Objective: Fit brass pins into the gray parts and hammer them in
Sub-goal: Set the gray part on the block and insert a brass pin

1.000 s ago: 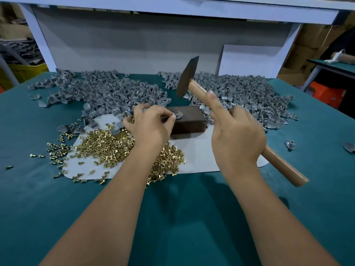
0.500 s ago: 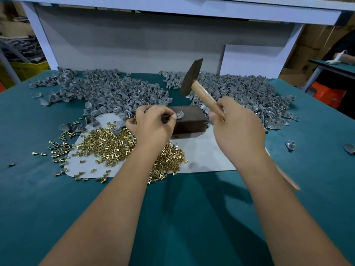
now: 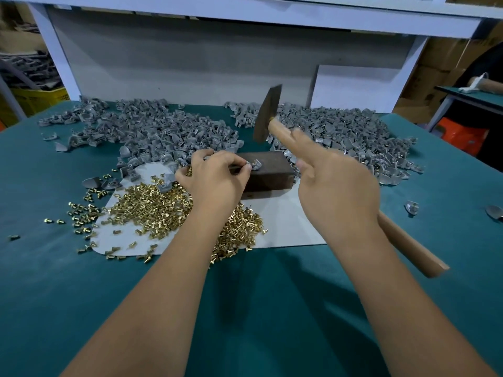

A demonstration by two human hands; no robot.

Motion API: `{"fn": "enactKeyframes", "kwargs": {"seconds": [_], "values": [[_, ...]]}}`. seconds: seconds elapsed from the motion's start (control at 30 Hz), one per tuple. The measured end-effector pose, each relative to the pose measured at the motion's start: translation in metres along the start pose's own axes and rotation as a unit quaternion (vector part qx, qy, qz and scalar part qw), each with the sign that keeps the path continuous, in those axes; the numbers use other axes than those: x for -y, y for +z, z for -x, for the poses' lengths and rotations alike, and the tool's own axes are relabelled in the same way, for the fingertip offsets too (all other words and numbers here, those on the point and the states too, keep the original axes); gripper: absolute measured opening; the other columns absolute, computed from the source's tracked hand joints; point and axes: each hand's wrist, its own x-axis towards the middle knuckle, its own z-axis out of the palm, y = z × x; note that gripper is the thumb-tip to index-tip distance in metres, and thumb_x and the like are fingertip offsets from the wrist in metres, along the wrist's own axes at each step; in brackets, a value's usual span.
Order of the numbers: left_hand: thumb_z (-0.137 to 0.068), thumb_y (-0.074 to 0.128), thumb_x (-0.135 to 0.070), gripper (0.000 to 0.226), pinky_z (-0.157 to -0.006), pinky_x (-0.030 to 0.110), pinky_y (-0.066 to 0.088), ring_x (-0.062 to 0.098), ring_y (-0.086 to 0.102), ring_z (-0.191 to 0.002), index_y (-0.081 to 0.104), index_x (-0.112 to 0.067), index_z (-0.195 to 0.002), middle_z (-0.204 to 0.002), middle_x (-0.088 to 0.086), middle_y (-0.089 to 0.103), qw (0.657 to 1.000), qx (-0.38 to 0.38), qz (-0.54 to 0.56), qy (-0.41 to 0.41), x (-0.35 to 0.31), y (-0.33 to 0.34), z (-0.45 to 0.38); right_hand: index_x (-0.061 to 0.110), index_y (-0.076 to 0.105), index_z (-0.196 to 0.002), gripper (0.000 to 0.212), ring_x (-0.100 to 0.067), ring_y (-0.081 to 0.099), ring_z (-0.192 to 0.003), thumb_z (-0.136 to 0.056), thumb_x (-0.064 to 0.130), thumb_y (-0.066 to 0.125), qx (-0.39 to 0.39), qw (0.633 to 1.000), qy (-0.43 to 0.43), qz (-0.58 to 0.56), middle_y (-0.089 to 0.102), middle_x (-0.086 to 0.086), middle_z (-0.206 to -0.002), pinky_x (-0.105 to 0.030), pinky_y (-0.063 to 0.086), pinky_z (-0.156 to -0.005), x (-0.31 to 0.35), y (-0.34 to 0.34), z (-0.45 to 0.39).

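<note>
The left hand (image 3: 215, 180) fingers pinch a small gray part (image 3: 255, 165) on the dark rectangular block (image 3: 268, 172). The right hand (image 3: 337, 191) grips a wooden-handled hammer (image 3: 265, 115), index finger extended along the handle, head raised above the block. Beneath the left wrist lie shiny brass pins (image 3: 152, 208) on a white sheet (image 3: 285, 227); beyond the fingers, gray part heaps (image 3: 163, 129) cover the teal felt counter (image 3: 272, 308).

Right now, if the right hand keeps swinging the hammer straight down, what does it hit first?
Probably the gray part that the left hand pinches on the dark block. The hammer head hangs just above it in the right hand. Depth is unclear; the left fingertips sit very close.
</note>
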Motion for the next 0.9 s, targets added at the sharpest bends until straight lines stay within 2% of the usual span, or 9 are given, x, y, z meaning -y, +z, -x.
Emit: {"fn": "enactKeyframes", "kwargs": {"seconds": [0.07, 0.13, 0.23, 0.3, 0.43, 0.5, 0.67, 0.8, 0.9], "values": [[-0.08, 0.076, -0.044, 0.024, -0.105, 0.047, 0.013, 0.011, 0.035, -0.131, 0.06, -0.046, -0.063, -0.079, -0.032, 0.053, 1.0, 0.014, 0.019, -0.007, -0.001, 0.0, -0.001, 0.05, 0.034, -0.139, 0.047, -0.028, 0.054, -0.071, -0.098, 0.029, 0.045, 0.047, 0.998, -0.026, 0.029, 0.062, -0.003, -0.091, -0.031, 0.03, -0.056, -0.001, 0.005, 0.003], [-0.08, 0.078, -0.042, 0.014, -0.105, 0.046, 0.012, 0.012, 0.035, -0.131, 0.068, -0.044, -0.07, -0.077, -0.035, 0.05, 0.999, 0.004, 0.032, -0.008, -0.001, 0.0, 0.0, 0.049, 0.035, -0.139, 0.046, -0.028, 0.052, -0.07, -0.098, 0.03, 0.043, 0.051, 0.998, -0.013, 0.032, 0.062, -0.004, -0.09, -0.031, 0.03, -0.056, -0.002, 0.004, 0.0], [-0.081, 0.077, -0.041, 0.005, -0.105, 0.046, 0.011, 0.013, 0.036, -0.132, 0.075, -0.037, -0.08, -0.084, -0.029, 0.056, 1.0, -0.002, 0.01, 0.0, 0.0, 0.001, 0.001, 0.045, 0.039, -0.138, 0.044, -0.025, 0.041, -0.059, -0.097, 0.029, 0.045, -0.034, 0.999, 0.014, -0.005, 0.045, 0.0, -0.073, -0.03, 0.025, -0.051, -0.004, 0.0, -0.006], [-0.082, 0.076, -0.041, 0.004, -0.105, 0.047, 0.011, 0.014, 0.036, -0.132, 0.074, -0.037, -0.081, -0.089, -0.026, 0.06, 1.0, 0.008, 0.003, 0.006, 0.001, 0.001, 0.001, 0.044, 0.041, -0.138, 0.045, -0.024, 0.04, -0.057, -0.096, 0.027, 0.048, -0.059, 0.998, 0.013, -0.017, 0.046, 0.0, -0.073, -0.029, 0.027, -0.051, -0.002, 0.0, -0.003], [-0.084, 0.072, -0.044, 0.011, -0.105, 0.048, 0.013, 0.011, 0.032, -0.133, 0.067, -0.044, -0.075, -0.092, -0.029, 0.06, 0.999, 0.036, 0.001, -0.011, -0.001, -0.002, -0.001, 0.045, 0.034, -0.14, 0.047, -0.03, 0.057, -0.077, -0.098, 0.027, 0.043, 0.088, 0.996, -0.018, 0.027, 0.066, -0.006, -0.097, -0.033, 0.034, -0.061, -0.005, 0.007, 0.0], [-0.085, 0.072, -0.044, 0.01, -0.103, 0.045, 0.011, 0.011, 0.032, -0.133, 0.067, -0.044, -0.077, -0.095, -0.028, 0.061, 0.999, 0.037, 0.001, -0.01, -0.002, -0.003, 0.0, 0.044, 0.036, -0.14, 0.045, -0.032, 0.062, -0.087, -0.098, 0.027, 0.043, 0.079, 0.997, -0.012, 0.018, 0.067, -0.006, -0.103, -0.034, 0.035, -0.062, -0.007, 0.002, -0.006], [-0.083, 0.075, -0.04, 0.004, -0.101, 0.04, 0.007, 0.012, 0.035, -0.132, 0.075, -0.036, -0.083, -0.088, -0.025, 0.06, 1.0, 0.011, 0.006, -0.001, -0.002, -0.002, 0.002, 0.044, 0.036, -0.141, 0.047, -0.026, 0.044, -0.061, -0.097, 0.028, 0.045, -0.036, 0.999, 0.006, -0.012, 0.051, -0.004, -0.077, -0.03, 0.027, -0.051, -0.008, -0.003, -0.01], [-0.085, 0.073, -0.042, 0.005, -0.105, 0.047, 0.012, 0.012, 0.034, -0.131, 0.074, -0.038, -0.083, -0.092, -0.028, 0.06, 0.999, 0.031, 0.011, -0.001, -0.002, -0.004, 0.001, 0.049, 0.032, -0.14, 0.049, -0.027, 0.055, -0.073, -0.097, 0.029, 0.045, 0.063, 0.996, -0.053, 0.036, 0.065, -0.005, -0.095, -0.03, 0.031, -0.058, -0.007, 0.009, -0.005], [-0.086, 0.071, -0.044, 0.007, -0.105, 0.049, 0.016, 0.011, 0.033, -0.13, 0.074, -0.038, -0.086, -0.104, -0.027, 0.065, 0.999, 0.041, 0.0, -0.007, -0.002, -0.006, 0.001, 0.047, 0.038, -0.138, 0.046, -0.029, 0.06, -0.079, -0.097, 0.028, 0.047, 0.045, 0.997, -0.053, 0.035, 0.068, -0.005, -0.099, -0.031, 0.032, -0.06, -0.012, 0.011, -0.017]]}}
